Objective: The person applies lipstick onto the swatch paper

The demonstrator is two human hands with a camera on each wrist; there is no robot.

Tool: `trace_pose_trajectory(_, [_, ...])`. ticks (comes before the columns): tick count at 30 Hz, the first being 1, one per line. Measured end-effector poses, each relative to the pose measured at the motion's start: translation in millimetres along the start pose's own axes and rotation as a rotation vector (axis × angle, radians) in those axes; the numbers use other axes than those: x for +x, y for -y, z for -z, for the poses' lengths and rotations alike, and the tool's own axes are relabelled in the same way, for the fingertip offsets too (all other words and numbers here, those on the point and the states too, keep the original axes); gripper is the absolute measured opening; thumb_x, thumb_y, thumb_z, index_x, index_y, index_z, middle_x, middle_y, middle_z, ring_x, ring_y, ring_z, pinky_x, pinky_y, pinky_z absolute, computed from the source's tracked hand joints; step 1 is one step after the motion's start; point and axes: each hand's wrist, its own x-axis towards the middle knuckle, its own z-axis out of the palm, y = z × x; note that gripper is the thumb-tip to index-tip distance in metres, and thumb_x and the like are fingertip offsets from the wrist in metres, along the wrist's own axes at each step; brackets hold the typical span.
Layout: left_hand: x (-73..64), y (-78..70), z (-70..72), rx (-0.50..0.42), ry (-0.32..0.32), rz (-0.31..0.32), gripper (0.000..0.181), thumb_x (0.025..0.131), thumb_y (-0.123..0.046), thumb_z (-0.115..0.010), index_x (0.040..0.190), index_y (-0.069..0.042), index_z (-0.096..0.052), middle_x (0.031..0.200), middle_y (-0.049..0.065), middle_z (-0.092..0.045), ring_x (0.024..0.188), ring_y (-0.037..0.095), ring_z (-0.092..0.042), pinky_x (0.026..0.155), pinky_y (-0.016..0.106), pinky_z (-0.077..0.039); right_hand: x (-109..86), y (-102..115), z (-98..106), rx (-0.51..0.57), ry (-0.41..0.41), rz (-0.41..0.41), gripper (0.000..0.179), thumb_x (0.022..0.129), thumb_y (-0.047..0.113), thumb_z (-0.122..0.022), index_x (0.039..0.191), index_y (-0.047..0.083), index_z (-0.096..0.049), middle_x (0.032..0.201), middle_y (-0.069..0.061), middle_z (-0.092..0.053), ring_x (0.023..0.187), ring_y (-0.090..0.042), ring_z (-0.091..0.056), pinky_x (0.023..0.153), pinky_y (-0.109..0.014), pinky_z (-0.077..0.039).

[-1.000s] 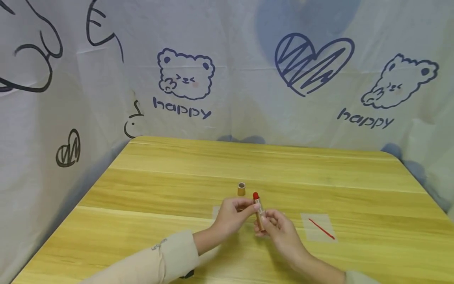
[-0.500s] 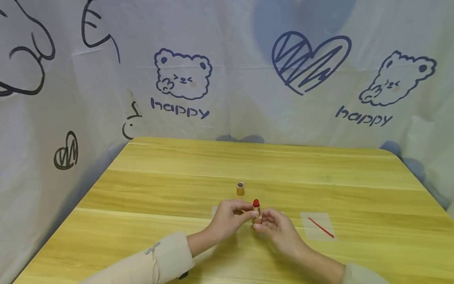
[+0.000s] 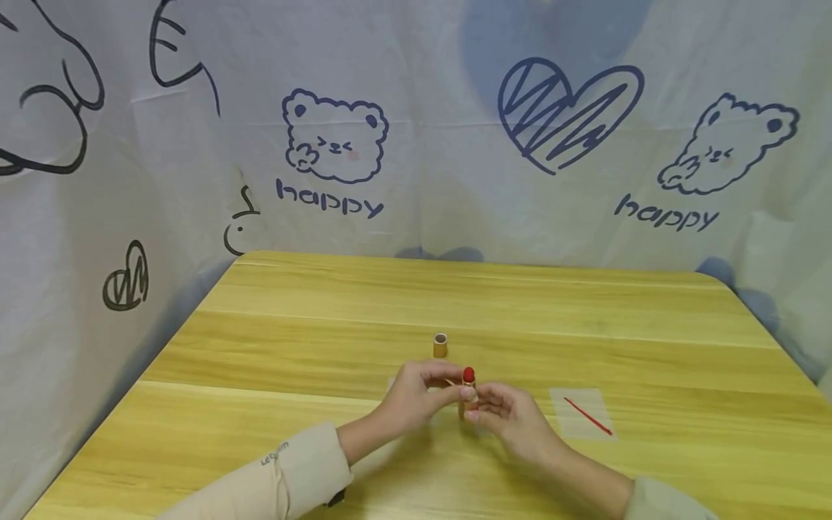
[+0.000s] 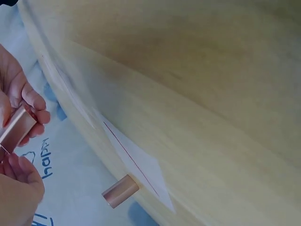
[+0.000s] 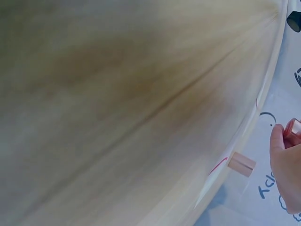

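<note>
Between both hands, above the wooden table, a lipstick [image 3: 469, 375] stands nearly upright with its rounded red tip showing at the top. My left hand [image 3: 416, 397] pinches its upper part between thumb and fingers. From the other side my right hand [image 3: 516, 422] holds the gold base, with fingertips around it. The left wrist view shows the shiny copper-coloured case [image 4: 19, 127] between the two hands. Just beyond them the lipstick cap [image 3: 440, 346] stands with its hollow end up. In the right wrist view, the thumb and fingers hide most of the case.
To the right lies a pale paper slip [image 3: 581, 414] bearing a red diagonal line. Behind the hands another slip is mostly hidden; the left wrist view shows a white slip [image 4: 138, 162] with a red line beside the cap. A drawn-on white cloth [image 3: 416, 180] hangs behind the table [image 3: 292, 347].
The lipstick has gone from leaning to more upright and sits a little lower in the head view. My right fingers have shifted around its base. The left hand keeps its pinch.
</note>
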Motion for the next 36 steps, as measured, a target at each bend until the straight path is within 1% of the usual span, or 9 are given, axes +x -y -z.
trace_pose_trajectory(3, [0.8,0.0,1.0,-0.037,0.026,0.002,0.023,0.084,-0.009,-0.067,0.102,0.005,-0.068,0.103,0.021,-0.067,0.087,0.014,-0.064,0.077,0.018,-0.053,0.1,-0.1,0.7,0.006,0.014,0.014,0.035,0.088,0.011,-0.062,0.113,-0.013,-0.054,0.108,-0.027,-0.061,0.09,0.0,-0.061,0.081,-0.017,-0.052])
trace_pose_trajectory(7, [1.1,0.9,1.8,-0.071,0.07,-0.028,0.024,0.083,-0.005,-0.067,0.103,0.008,-0.066,0.104,0.024,-0.066,0.087,0.008,-0.063,0.078,0.017,-0.053,0.1,0.3,1.4,0.018,0.048,0.046,0.034,0.088,0.008,-0.061,0.112,-0.015,-0.053,0.107,-0.029,-0.06,0.09,-0.001,-0.061,0.081,-0.018,-0.053])
trace_pose_trajectory(10, [1.0,1.7,2.2,-0.079,0.085,-0.04,0.024,0.083,-0.004,-0.066,0.103,0.009,-0.066,0.103,0.024,-0.066,0.086,0.007,-0.063,0.079,0.017,-0.053,-0.1,1.5,1.6,0.026,0.07,0.052,0.035,0.088,0.007,-0.061,0.113,-0.016,-0.052,0.108,-0.03,-0.06,0.09,-0.002,-0.061,0.08,-0.018,-0.053])
trace_pose_trajectory(12, [0.9,2.2,2.2,-0.078,0.078,-0.034,0.023,0.083,-0.005,-0.067,0.102,0.009,-0.066,0.103,0.024,-0.066,0.086,0.011,-0.065,0.079,0.017,-0.053,-0.2,2.7,1.8,0.027,0.075,0.044,0.036,0.088,0.008,-0.061,0.114,-0.016,-0.052,0.109,-0.029,-0.06,0.09,-0.001,-0.061,0.08,-0.017,-0.053])
trace_pose_trajectory(16, [0.6,3.7,1.4,-0.066,0.049,-0.022,0.024,0.083,-0.006,-0.067,0.102,0.009,-0.066,0.102,0.024,-0.067,0.089,0.023,-0.067,0.08,0.018,-0.053,0.2,4.8,1.7,0.017,0.069,0.019,0.039,0.089,0.011,-0.061,0.117,-0.015,-0.053,0.112,-0.028,-0.06,0.092,-0.001,-0.061,0.081,-0.018,-0.052])
trace_pose_trajectory(19, [0.1,4.7,0.6,-0.06,0.025,-0.006,0.024,0.084,-0.008,-0.067,0.101,0.009,-0.067,0.101,0.024,-0.068,0.092,0.027,-0.067,0.08,0.018,-0.053,0.3,5.5,1.8,0.005,0.066,0.007,0.04,0.089,0.012,-0.061,0.118,-0.014,-0.053,0.113,-0.028,-0.061,0.093,-0.001,-0.061,0.082,-0.018,-0.052])
trace_pose_trajectory(26, [-2.0,2.0,-1.0,-0.052,-0.017,0.041,0.023,0.082,-0.011,-0.069,0.099,0.005,-0.069,0.1,0.021,-0.069,0.091,0.026,-0.068,0.077,0.019,-0.054,0.4,5.5,2.1,0.0,0.077,0.018,0.04,0.088,0.013,-0.062,0.116,-0.015,-0.053,0.111,-0.028,-0.061,0.092,-0.001,-0.061,0.081,-0.019,-0.053])
trace_pose_trajectory(30, [-2.4,1.3,-1.5,-0.061,-0.033,0.048,0.022,0.082,-0.01,-0.07,0.098,0.005,-0.07,0.098,0.02,-0.07,0.089,0.025,-0.068,0.075,0.017,-0.054,0.7,4.8,2.1,0.004,0.079,0.028,0.039,0.088,0.013,-0.062,0.114,-0.015,-0.053,0.109,-0.028,-0.061,0.09,0.001,-0.061,0.08,-0.019,-0.053])
trace_pose_trajectory(36, [-3.6,2.2,-2.1,-0.061,-0.05,0.053,0.021,0.081,-0.01,-0.07,0.096,0.005,-0.07,0.096,0.021,-0.07,0.086,0.021,-0.068,0.074,0.019,-0.055,0.8,3.8,0.9,0.017,0.069,0.042,0.037,0.087,0.011,-0.063,0.111,-0.016,-0.054,0.106,-0.03,-0.061,0.088,0.001,-0.061,0.079,-0.018,-0.053])
